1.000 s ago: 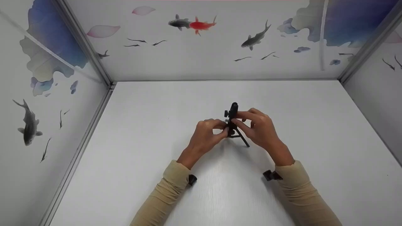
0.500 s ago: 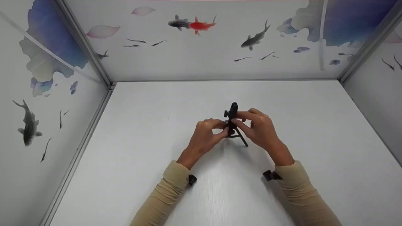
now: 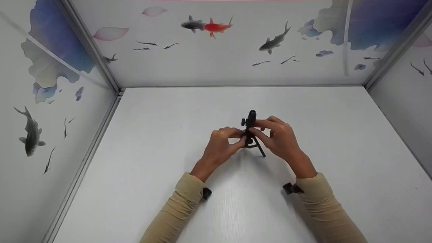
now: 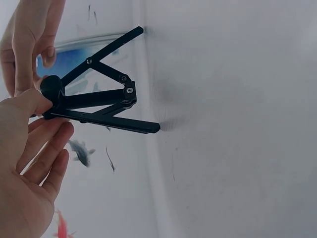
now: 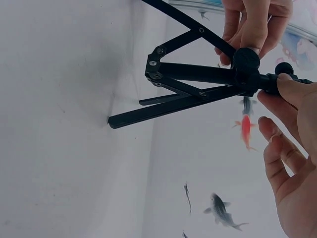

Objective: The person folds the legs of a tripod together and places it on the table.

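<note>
A small black tripod (image 3: 256, 145) with spread legs stands upright between both hands, its feet close over the white table. My left hand (image 3: 221, 143) pinches the body just above the legs between thumb and fingers. Higher up, my right hand (image 3: 278, 136) pinches the stem below the top part with thumb and index finger. In the left wrist view, the legs (image 4: 114, 121) and their hinged braces show plainly. A small round knob (image 5: 284, 68) sits beside the right thumb in the right wrist view. The fingers partly hide the tripod's middle.
The white table (image 3: 152, 135) runs back to a panel (image 3: 236, 67) painted with fish. Similar panels rise on the left (image 3: 60, 135) and right (image 3: 405, 101), joined by metal frame bars. Black wrist cameras (image 3: 207, 193) hang at both cuffs.
The tripod leg nearest the person has swung slightly to the left, as the tripod turns a little. Both hands stay almost in place with the same grip.
</note>
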A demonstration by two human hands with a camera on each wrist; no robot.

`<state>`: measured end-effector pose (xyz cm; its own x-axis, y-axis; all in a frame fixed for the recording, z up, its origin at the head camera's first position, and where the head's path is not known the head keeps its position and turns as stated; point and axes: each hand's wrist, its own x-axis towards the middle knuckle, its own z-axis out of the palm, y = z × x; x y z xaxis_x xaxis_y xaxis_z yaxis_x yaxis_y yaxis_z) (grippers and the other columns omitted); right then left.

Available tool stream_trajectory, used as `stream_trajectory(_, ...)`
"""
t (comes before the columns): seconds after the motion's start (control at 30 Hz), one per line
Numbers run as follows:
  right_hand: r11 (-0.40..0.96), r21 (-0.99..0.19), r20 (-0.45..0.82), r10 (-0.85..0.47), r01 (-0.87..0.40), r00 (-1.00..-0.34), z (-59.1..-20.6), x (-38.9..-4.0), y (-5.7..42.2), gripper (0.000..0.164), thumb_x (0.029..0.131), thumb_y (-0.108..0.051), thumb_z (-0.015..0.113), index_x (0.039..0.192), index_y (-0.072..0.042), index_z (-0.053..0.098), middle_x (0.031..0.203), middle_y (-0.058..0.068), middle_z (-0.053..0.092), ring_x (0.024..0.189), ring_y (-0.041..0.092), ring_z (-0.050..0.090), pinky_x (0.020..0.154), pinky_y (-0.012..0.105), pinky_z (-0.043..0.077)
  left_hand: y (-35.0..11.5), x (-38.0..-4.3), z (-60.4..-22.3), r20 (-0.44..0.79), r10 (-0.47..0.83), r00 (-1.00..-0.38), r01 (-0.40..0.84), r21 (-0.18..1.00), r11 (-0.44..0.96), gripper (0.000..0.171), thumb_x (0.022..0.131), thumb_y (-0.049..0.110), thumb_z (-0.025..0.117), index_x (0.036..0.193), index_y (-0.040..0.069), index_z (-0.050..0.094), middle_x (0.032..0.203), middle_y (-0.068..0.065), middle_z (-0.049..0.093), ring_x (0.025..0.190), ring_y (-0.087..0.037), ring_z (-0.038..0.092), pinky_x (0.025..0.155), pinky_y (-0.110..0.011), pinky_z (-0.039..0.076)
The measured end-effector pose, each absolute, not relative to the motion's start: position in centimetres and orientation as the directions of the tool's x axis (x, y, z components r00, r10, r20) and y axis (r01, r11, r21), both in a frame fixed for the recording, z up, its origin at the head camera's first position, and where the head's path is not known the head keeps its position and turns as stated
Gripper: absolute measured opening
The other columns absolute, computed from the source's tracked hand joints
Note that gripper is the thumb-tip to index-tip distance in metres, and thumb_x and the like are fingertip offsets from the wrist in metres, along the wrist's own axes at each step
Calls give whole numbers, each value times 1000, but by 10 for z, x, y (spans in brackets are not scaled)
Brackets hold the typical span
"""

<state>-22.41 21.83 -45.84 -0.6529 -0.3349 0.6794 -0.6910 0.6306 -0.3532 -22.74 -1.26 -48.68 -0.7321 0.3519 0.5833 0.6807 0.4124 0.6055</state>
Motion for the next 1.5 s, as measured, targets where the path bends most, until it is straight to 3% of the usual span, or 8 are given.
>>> stream_trajectory(1.5,627,-361,682,-328,-691,-653,-459,-225,218,23,96,-17,85,118,-16,85,95,1,82,80,15,64,59,21,45,-12,-226,-485,627,329,-706,704,575,416,13,100,14,78,111,10,83,100,0,85,94,-10,80,92,-34,62)
